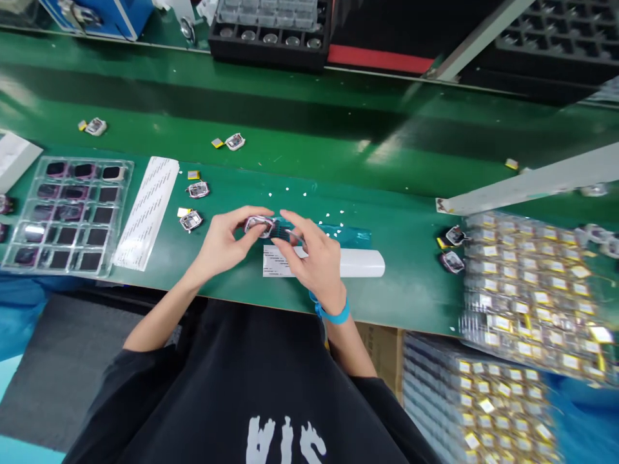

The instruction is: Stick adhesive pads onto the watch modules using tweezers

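My left hand is closed on a small watch case with a pinkish rim, gripped between thumb and fingers. Close against it, my right hand pinches a slim item whose kind is too small and blurred to tell. A dark, finely striped patch shows between the fingertips of both hands. Under the right hand lies a white printed sheet, and behind it a strip of teal film. To the left of my hands are two open watch cases with small yellow battery cells beside them.
A clear tray of dark watch faces stands left, next to a printed label strip. Stacked trays with yellow-and-white parts are at right, below a slanting white post. More watch cases lie at the back. Small white scraps dot the green bench.
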`<state>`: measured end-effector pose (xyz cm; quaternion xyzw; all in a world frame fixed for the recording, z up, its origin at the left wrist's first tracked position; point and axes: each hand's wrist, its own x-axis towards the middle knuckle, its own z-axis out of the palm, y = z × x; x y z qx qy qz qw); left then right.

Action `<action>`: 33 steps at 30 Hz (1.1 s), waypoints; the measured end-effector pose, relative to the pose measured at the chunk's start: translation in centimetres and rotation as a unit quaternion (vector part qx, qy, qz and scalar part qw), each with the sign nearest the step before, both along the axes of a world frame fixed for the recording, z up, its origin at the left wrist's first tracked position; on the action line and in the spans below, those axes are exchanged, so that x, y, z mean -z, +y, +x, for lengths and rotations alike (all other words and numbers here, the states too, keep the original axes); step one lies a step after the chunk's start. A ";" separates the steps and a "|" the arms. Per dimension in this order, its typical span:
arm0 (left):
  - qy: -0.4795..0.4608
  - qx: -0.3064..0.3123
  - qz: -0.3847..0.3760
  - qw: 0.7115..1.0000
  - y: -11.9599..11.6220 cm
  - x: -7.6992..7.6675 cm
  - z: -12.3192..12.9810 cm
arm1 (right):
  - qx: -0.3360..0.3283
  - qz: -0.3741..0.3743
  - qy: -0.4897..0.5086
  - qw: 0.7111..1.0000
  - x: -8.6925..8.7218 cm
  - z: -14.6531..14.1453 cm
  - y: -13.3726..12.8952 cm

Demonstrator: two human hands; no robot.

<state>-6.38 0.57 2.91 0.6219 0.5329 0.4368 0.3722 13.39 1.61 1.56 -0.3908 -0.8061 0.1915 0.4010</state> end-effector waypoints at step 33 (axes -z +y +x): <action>0.089 0.010 -0.065 0.994 -4.4 -3.1 3.5 | -0.094 0.154 -0.189 0.965 -1.9 3.0 -1.4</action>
